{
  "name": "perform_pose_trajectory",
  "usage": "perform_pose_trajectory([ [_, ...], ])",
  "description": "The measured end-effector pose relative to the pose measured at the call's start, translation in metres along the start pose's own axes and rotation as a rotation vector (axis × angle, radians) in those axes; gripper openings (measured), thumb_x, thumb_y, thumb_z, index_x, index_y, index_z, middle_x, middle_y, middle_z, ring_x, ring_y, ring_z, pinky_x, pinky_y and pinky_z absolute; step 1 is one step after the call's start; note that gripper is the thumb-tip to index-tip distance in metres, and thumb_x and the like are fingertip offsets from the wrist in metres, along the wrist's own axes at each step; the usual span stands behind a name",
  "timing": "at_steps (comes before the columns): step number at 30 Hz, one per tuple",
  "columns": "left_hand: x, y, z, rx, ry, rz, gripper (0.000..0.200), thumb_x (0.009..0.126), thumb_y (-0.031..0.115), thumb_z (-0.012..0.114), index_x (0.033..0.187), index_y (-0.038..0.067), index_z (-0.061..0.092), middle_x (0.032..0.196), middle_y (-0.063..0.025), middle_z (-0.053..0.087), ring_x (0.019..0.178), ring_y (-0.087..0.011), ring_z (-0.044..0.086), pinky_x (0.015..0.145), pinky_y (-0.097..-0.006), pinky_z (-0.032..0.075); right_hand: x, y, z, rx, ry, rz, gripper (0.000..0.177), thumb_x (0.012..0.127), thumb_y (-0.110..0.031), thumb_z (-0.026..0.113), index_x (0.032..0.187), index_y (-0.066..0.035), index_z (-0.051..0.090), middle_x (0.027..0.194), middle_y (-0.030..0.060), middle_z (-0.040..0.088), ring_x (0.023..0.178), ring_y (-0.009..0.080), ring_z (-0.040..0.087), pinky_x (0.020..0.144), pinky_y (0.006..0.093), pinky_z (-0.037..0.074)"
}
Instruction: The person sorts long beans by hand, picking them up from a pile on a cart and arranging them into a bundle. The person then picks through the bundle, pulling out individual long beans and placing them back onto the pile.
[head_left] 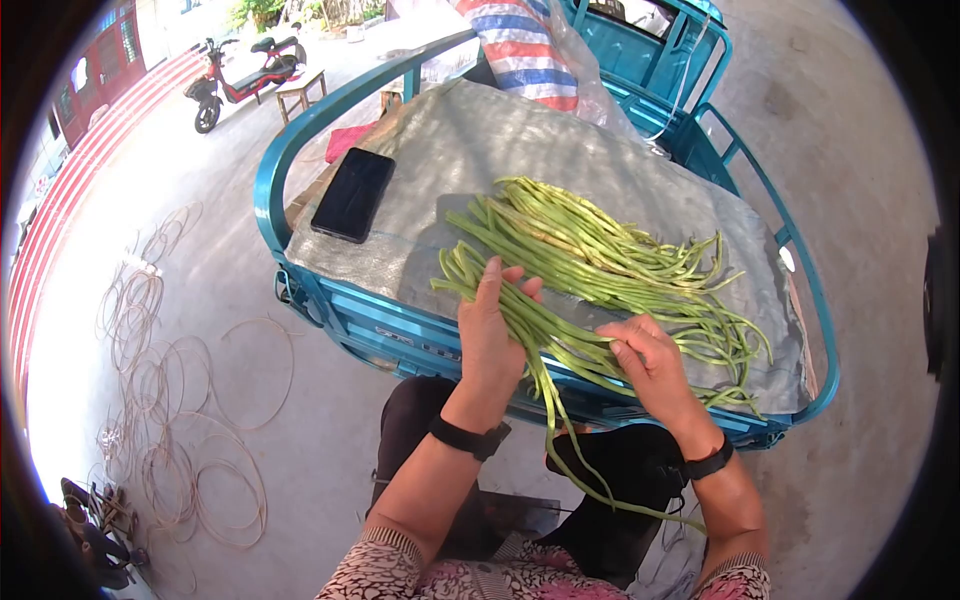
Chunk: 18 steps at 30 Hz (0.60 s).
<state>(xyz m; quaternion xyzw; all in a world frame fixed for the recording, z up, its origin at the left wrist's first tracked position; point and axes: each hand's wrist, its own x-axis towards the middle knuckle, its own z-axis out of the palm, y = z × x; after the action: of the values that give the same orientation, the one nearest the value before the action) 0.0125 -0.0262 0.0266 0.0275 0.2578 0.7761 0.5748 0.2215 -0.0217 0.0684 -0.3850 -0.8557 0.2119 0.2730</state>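
Observation:
My left hand (492, 322) is wrapped round a bunch of long green beans (465, 262) near one end, with the thumb on top. My right hand (652, 362) pinches beans from the same bunch farther along, at the right. A few long beans (560, 450) droop from the bunch over my lap. Just beyond my hands, a larger pile of long beans (590, 245) lies on a grey woven sheet (430, 130), some of them yellowish. The sheet covers the bed of a blue cart (360, 325). Both wrists wear black bands.
A black phone (353, 194) lies on the sheet at the left. Blue rails (268, 190) edge the cart bed. Behind is a striped bag (520, 50). Coils of wire (150, 400) lie on the concrete, and a red scooter (250, 75) stands near a wooden stool (300, 92).

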Motion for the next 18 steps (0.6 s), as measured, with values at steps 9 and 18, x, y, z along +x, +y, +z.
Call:
perform_pose_trajectory([
  [9, 0.004, -0.005, -0.004, -0.069, 0.061, -0.018, 0.013, 0.097, 0.017, 0.058, 0.097, 0.006, 0.052, 0.089, -0.0061, 0.06, 0.074, -0.02, 0.061, 0.066, -0.0349, 0.054, 0.059, 0.01, 0.018, -0.313, 0.141, -0.098, 0.027, 0.082, -0.013, 0.072, 0.108, -0.009, 0.067, 0.1, 0.0088, 0.063, 0.098, 0.0287, 0.059, 0.084, 0.0404, 0.047],
  [18, 0.008, -0.007, -0.009, -0.074, 0.075, -0.008, 0.012, 0.096, 0.015, 0.057, 0.103, 0.005, 0.054, 0.097, -0.008, 0.064, 0.08, -0.0208, 0.063, 0.072, -0.0352, 0.055, 0.077, 0.017, 0.028, -0.335, 0.094, 0.019, 0.026, 0.078, -0.008, 0.073, 0.098, -0.009, 0.056, 0.093, 0.009, 0.064, 0.091, 0.0313, 0.06, 0.082, 0.0408, 0.044],
])
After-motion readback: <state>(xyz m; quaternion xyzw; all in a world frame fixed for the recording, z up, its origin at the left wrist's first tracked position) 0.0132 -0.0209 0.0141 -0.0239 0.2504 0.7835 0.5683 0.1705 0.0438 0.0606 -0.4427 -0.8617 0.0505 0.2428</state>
